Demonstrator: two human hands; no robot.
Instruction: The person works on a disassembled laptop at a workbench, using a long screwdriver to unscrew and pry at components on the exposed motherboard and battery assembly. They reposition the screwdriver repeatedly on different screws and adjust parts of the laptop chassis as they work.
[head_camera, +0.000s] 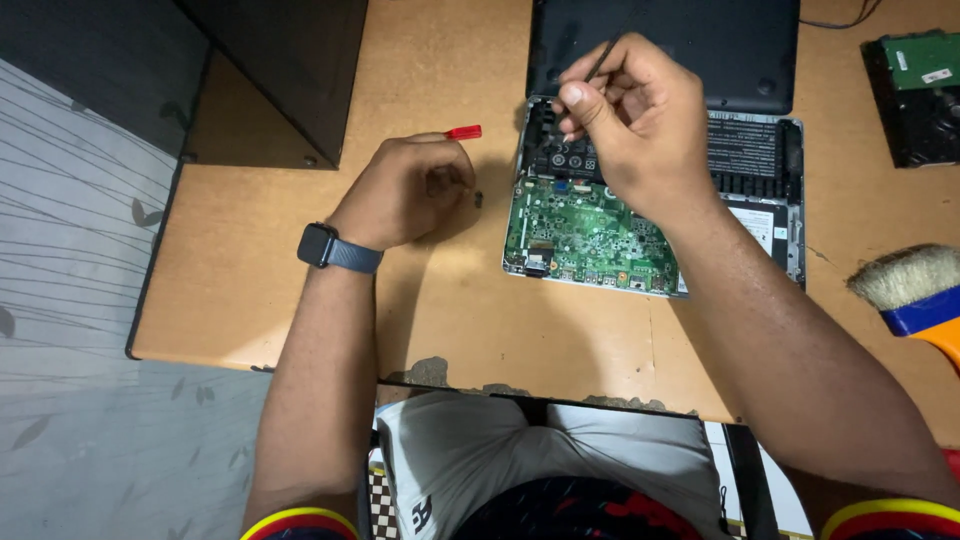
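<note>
Fingers of the right hand (630, 115) pinch a thin tool (600, 62) above the opened laptop (655, 215) on the wooden table (250, 280); left hand (410, 190) fisted around a red-tipped tool (463, 132).

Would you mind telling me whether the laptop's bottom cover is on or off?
Off: the laptop lies with its green circuit board exposed, and the right hand holds a thin tool over it.

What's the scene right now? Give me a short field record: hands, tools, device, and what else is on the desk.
left hand: closed in a fist on the wooden desk, red-tipped tool sticking out of it
right hand: pinching a thin dark tool over the opened laptop
laptop: bottom cover off, green circuit board exposed
wrist: smartwatch on the left arm
desk right edge: brush, hard drive
small dark bit: beside the left hand, kind unclear
</note>
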